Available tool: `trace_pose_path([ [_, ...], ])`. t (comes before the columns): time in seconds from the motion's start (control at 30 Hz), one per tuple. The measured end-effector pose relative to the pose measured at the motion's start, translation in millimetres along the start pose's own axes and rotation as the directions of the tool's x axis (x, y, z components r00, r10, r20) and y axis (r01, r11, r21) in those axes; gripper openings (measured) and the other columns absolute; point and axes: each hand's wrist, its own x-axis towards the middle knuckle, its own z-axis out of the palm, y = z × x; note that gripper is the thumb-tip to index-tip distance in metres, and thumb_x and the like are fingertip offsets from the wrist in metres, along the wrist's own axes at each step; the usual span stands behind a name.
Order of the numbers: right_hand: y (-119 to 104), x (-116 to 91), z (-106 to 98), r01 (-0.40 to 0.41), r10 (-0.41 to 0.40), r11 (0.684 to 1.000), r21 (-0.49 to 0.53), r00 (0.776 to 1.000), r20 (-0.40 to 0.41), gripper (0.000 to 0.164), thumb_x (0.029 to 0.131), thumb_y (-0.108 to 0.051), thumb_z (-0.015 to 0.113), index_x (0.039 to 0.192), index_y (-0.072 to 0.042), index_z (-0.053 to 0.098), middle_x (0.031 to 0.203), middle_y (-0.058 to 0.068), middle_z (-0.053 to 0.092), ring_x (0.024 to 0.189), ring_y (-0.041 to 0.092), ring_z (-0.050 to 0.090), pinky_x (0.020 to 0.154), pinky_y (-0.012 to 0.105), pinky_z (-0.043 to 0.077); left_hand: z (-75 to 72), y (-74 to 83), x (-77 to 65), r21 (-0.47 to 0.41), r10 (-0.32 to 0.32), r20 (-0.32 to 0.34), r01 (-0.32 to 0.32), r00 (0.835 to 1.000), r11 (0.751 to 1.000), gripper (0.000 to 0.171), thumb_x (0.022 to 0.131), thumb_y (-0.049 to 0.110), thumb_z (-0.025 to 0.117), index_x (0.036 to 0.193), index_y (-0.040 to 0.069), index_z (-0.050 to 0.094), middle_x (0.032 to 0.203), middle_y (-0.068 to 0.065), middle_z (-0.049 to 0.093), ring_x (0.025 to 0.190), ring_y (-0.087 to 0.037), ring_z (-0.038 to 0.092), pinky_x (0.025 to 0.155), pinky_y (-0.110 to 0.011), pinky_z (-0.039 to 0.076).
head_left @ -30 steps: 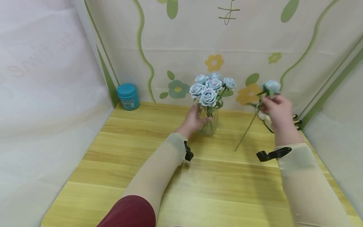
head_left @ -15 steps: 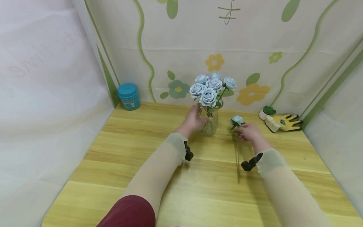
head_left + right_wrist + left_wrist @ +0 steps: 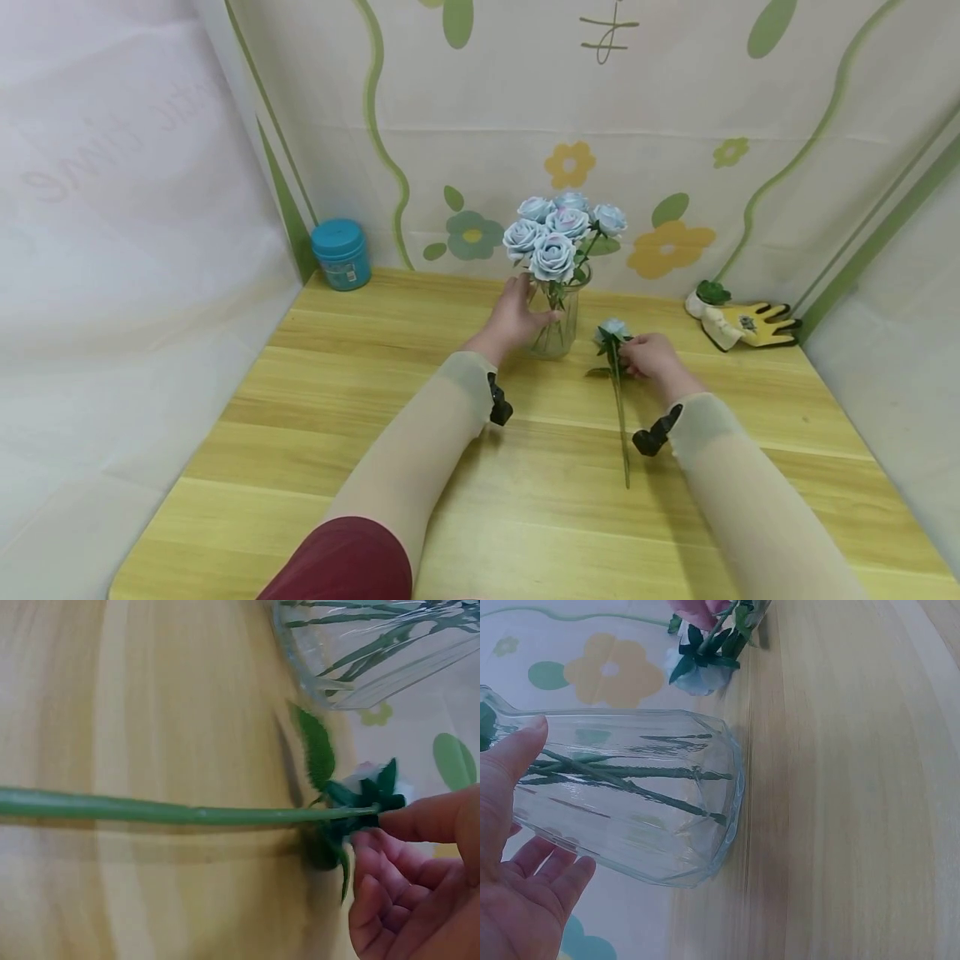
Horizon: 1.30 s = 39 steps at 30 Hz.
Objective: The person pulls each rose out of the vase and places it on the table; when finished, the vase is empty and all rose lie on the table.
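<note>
First, the single rose (image 3: pixel 618 393): it lay just right of the glass vase (image 3: pixel 567 325), bloom toward the backdrop (image 3: pixel 480 100), stem running to the near side; whether that stem touched the bench (image 3: pixel 540 517) could not be told.
Right grip (image 3: pixel 649 357): thumb and fingertips pinched the rose directly beneath its bloom. With the long stem unsupported below so small a hold, the flower seemed liable to swivel or droop; squeezing harder could have bent the leaves or worked the head loose.
Side leaf (image 3: pixel 597 372): it jutted toward the vase and might have snagged on the glass if drawn against it.
Vase: upright on the bench; a knock from the stem, or an uneven pull, could have tipped it.
Left grip (image 3: pixel 516 317): thumb and fingers held the vase around its upper part. Smooth glass made slipping possible if the fingers slackened.
Bunch of roses (image 3: pixel 553 250): six blooms showed, crowded above the rim, probably top-heavy; stems crossed inside could have shifted together if one was jostled.
Far edge: blue tub (image 3: pixel 341 258), potted plant (image 3: pixel 708 296) and yellow glove (image 3: pixel 761 325) sat well apart; only a wide sweep seemed likely to catch them.
</note>
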Motion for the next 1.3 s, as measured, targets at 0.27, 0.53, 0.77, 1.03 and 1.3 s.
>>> trace_pose_path([
  [0.27, -45, -6, -10, 0.118, -0.109, 0.992, 0.055, 0.984, -0.14, 0.025, 0.1, -0.017, 0.053, 0.113, 0.004, 0.055, 0.096, 0.014, 0.061, 0.069, 0.015, 0.059, 0.065, 0.029, 0.054, -1.3, 0.9, -0.6, 0.029, -0.004, 0.008, 0.004, 1.0, 1.0, 0.086, 0.084, 0.032, 0.081, 0.15, 0.009, 0.032, 0.14, -0.013, 0.04, 0.133, -0.028, 0.044, 0.105, -0.035, 0.043],
  [0.53, -110, -30, 6, 0.34, -0.32, 0.932, 0.126, 0.934, -0.158, 0.021, 0.098, -0.018, 0.062, 0.106, 0.002, 0.059, 0.09, 0.012, 0.063, 0.068, 0.017, 0.059, 0.06, 0.024, 0.052, -1.7, 0.6, -2.6, 0.039, -0.013, 0.014, 0.012, 1.0, 0.999, 0.087, 0.083, 0.033, 0.082, 0.15, 0.008, 0.033, 0.139, -0.013, 0.041, 0.132, -0.029, 0.046, 0.105, -0.036, 0.043],
  [0.77, -135, -22, 14, 0.312, -0.243, 0.914, 0.257, 0.932, -0.268, 0.019, 0.096, -0.022, 0.067, 0.098, -0.005, 0.059, 0.088, 0.01, 0.061, 0.059, 0.011, 0.053, 0.056, 0.022, 0.049, -1.0, -1.0, 0.6, 0.012, 0.02, 0.008, -0.02, 1.0, 1.0, 0.089, 0.082, 0.03, 0.083, 0.152, 0.011, 0.031, 0.138, -0.014, 0.04, 0.133, -0.031, 0.045, 0.106, -0.036, 0.042],
  [1.03, -146, 0, 8, 0.231, -0.15, 0.893, 0.386, 0.962, -0.229, 0.037, 0.097, -0.03, 0.065, 0.125, -0.008, 0.059, 0.1, 0.008, 0.055, 0.056, 0.008, 0.045, 0.051, 0.02, 0.043, -2.8, -0.3, 2.9, 0.018, 0.018, 0.007, -0.018, 1.0, 1.0, 0.09, 0.083, 0.028, 0.082, 0.153, 0.011, 0.029, 0.139, -0.014, 0.04, 0.132, -0.031, 0.045, 0.107, -0.038, 0.041],
  [1.3, -150, 10, 13, 0.219, -0.141, 0.878, 0.425, 0.968, -0.207, 0.024, 0.098, -0.024, 0.064, 0.115, -0.007, 0.062, 0.092, 0.004, 0.051, 0.055, 0.008, 0.041, 0.047, 0.02, 0.036, -1.2, -1.6, 2.8, 0.035, 0.029, 0.007, -0.029, 1.0, 0.999, 0.091, 0.082, 0.032, 0.083, 0.152, 0.01, 0.03, 0.141, -0.014, 0.04, 0.131, -0.03, 0.047, 0.105, -0.036, 0.042],
])
